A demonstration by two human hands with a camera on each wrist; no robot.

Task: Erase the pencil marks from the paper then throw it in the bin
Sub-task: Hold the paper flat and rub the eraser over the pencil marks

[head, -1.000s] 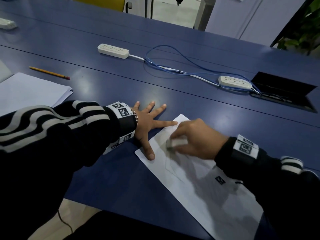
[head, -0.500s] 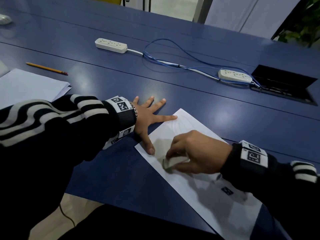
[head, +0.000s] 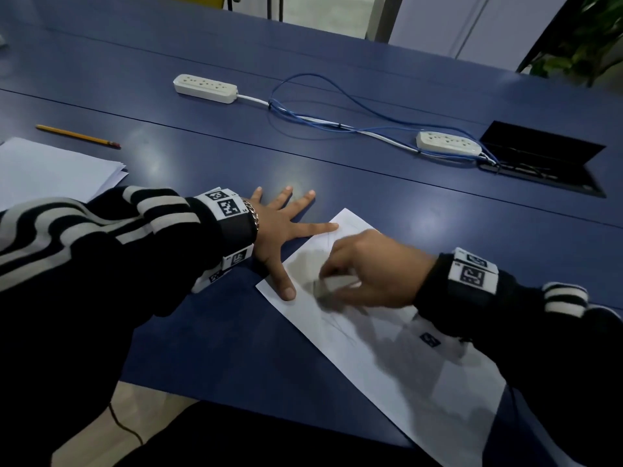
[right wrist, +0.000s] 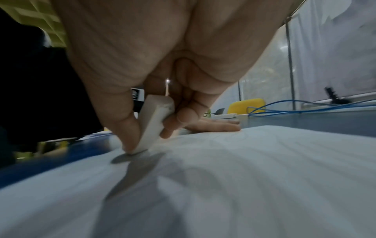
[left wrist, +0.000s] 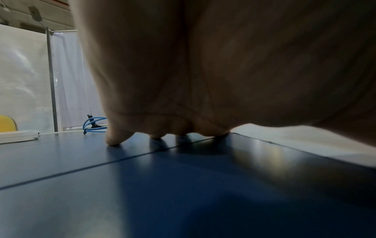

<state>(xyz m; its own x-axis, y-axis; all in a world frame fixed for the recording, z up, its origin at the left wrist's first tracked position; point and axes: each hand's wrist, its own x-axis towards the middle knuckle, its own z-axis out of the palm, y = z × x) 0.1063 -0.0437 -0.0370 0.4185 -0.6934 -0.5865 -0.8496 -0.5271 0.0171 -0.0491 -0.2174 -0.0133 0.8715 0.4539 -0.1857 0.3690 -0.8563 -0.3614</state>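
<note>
Right hand (head: 369, 267) pinching the eraser (right wrist: 154, 124), now shifted back up the paper (head: 387, 348) on the counter (head: 404, 203) toward remaining pencil marks, left hand (head: 281, 230) flat with fingers spread pinning its corner; erasing unfinished

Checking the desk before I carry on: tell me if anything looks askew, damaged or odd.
Nothing is damaged. The paper lies skewed across the table, its near corner overhanging the edge. The left hand pins it flat; the right hand grips the eraser.
</note>
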